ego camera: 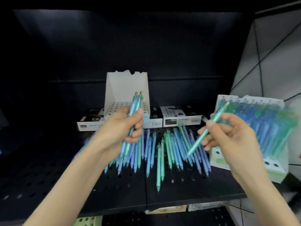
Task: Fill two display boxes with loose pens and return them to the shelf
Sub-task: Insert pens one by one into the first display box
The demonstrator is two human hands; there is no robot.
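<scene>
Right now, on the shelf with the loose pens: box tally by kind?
Empty display box: 1
Pen-filled display box: 1
Flat black-and-white cartons: 3 in view
Total: 5 boxes
Not counted: the pens gripped by the left hand, the pen pinched by the right hand.

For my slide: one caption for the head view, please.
Left hand grips several pens, right hand pinches one pen, over loose pens on the shelf.
</scene>
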